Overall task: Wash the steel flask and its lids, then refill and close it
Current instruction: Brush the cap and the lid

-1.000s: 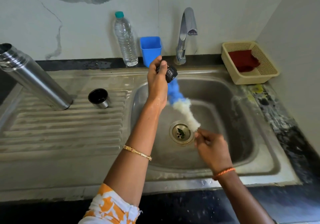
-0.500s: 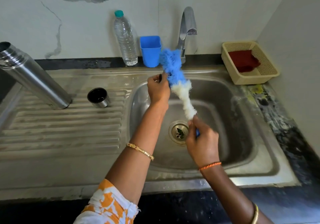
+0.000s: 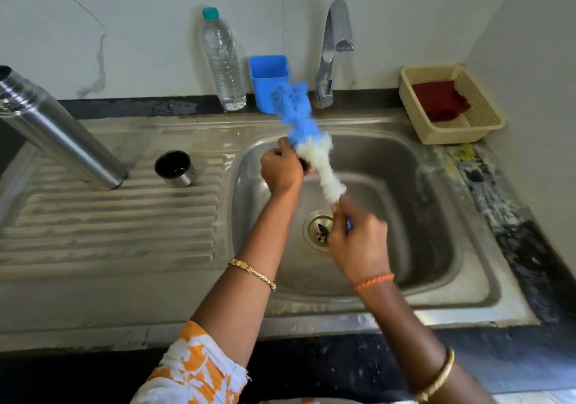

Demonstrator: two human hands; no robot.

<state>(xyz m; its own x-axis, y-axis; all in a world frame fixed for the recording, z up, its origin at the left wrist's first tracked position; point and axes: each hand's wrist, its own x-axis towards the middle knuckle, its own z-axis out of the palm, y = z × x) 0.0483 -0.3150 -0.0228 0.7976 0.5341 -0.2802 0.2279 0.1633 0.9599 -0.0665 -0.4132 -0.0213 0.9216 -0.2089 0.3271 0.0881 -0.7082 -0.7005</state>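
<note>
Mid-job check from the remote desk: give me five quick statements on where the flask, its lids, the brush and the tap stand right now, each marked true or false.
1. The steel flask stands on the drainboard, outside the basin. True.
2. The right hand holds the bottle brush by its handle end. True.
3. Water is running from the tap. False: no stream shows under the spout.
4. The steel cup lid lies inside the basin. False: it sits on the drainboard beside the flask.
5. The left hand is empty. False: it grips a small dark lid, mostly hidden, against the brush.
</note>
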